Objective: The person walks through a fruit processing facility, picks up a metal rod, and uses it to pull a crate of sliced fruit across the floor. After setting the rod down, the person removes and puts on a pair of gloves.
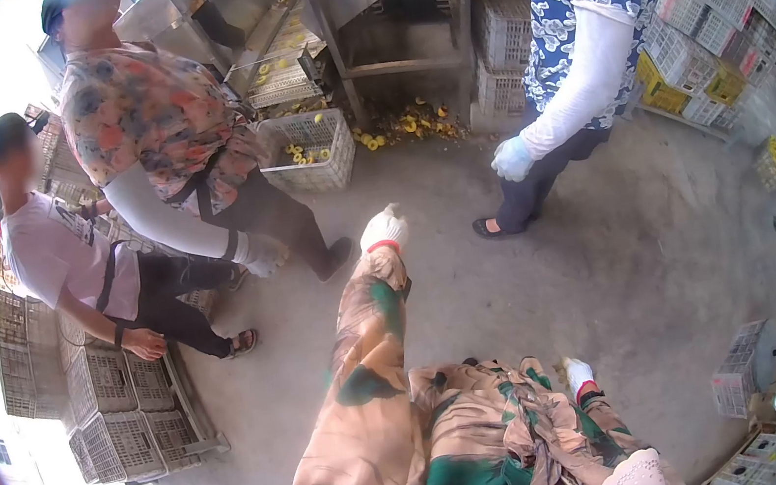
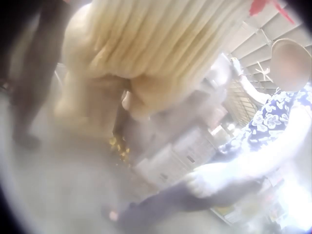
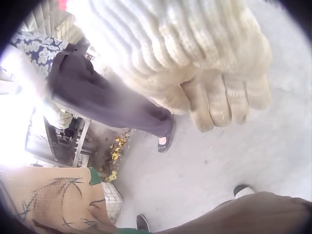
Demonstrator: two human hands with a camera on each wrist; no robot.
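Observation:
In the head view my left hand (image 1: 383, 230), in a white knit glove with a red cuff, reaches forward above the concrete floor. Its gloved fingers (image 2: 87, 105) look blurred in the left wrist view, and nothing shows in them. Lower down, my right hand (image 1: 578, 374) hangs beside the patterned apron (image 1: 474, 429), also gloved in white. The right wrist view shows its fingers (image 3: 222, 105) loosely curled with no object in them. Both sleeves are tan with green patches.
Two people stand ahead on the left and one on the right. A crate (image 1: 311, 154) with yellow fruit pieces stands between them, near scattered fruit scraps (image 1: 411, 125) below a metal machine (image 1: 394, 3). Stacked crates (image 1: 124, 409) line the left; more crates (image 1: 693, 11) rise at right.

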